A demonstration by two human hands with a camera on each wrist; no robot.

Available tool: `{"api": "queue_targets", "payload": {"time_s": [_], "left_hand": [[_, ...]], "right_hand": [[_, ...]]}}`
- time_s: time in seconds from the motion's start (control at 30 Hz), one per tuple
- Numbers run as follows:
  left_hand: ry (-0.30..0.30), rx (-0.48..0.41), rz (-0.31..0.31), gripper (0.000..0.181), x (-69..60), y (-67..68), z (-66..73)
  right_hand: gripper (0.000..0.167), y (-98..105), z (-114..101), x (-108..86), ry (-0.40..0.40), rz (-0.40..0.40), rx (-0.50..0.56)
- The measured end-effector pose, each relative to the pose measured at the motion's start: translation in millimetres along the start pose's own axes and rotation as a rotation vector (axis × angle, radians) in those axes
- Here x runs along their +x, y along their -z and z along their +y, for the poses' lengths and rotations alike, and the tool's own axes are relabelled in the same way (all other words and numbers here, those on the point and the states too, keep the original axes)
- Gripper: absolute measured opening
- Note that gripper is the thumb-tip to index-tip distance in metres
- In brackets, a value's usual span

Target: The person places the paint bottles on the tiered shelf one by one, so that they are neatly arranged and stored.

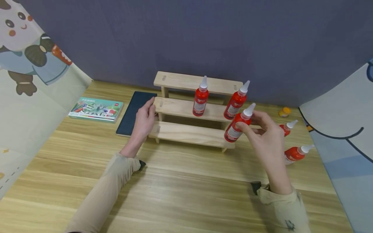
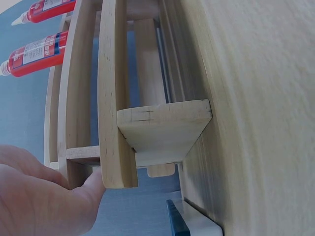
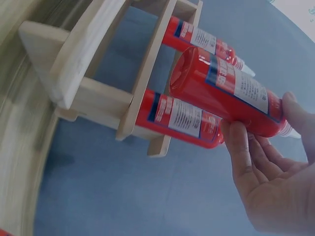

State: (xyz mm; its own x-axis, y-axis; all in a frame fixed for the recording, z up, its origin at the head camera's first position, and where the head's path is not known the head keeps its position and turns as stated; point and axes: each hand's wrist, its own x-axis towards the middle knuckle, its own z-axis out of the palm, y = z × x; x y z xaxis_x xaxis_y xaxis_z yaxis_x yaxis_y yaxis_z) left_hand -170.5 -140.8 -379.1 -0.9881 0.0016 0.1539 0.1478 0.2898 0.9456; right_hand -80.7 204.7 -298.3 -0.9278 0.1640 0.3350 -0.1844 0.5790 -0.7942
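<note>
While a wooden rack [image 1: 180,108] was gripped at its middle tier's left end between the thumb and fingers of the left hand [image 1: 144,121], a red bottle [image 1: 237,127] was held tilted in the air at the rack's right end, its body clamped between the thumb and fingers of the right hand [image 1: 269,139]. On the middle tier, one upright bottle [image 1: 200,102] was placed near mid-length, another [image 1: 234,105] at the right end. Two more bottles [image 1: 294,153], partly hidden by the right hand, were seen near the right edge of the worktop [image 1: 180,194], and a yellow-lidded pot [image 1: 284,112] near its far right corner. Towards the far left corner, a booklet [image 1: 96,109] was laid.
</note>
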Motion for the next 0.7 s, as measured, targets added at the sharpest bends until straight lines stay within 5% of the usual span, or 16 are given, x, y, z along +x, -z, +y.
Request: {"api": "queue_targets", "payload": {"time_s": [0.7], "left_hand": [[-0.004,0.004,0.000,0.050,1.5,-0.2,-1.6]], "right_hand": [[0.037,-41,-19,9.0,0.074,-0.060,0.126]]}}
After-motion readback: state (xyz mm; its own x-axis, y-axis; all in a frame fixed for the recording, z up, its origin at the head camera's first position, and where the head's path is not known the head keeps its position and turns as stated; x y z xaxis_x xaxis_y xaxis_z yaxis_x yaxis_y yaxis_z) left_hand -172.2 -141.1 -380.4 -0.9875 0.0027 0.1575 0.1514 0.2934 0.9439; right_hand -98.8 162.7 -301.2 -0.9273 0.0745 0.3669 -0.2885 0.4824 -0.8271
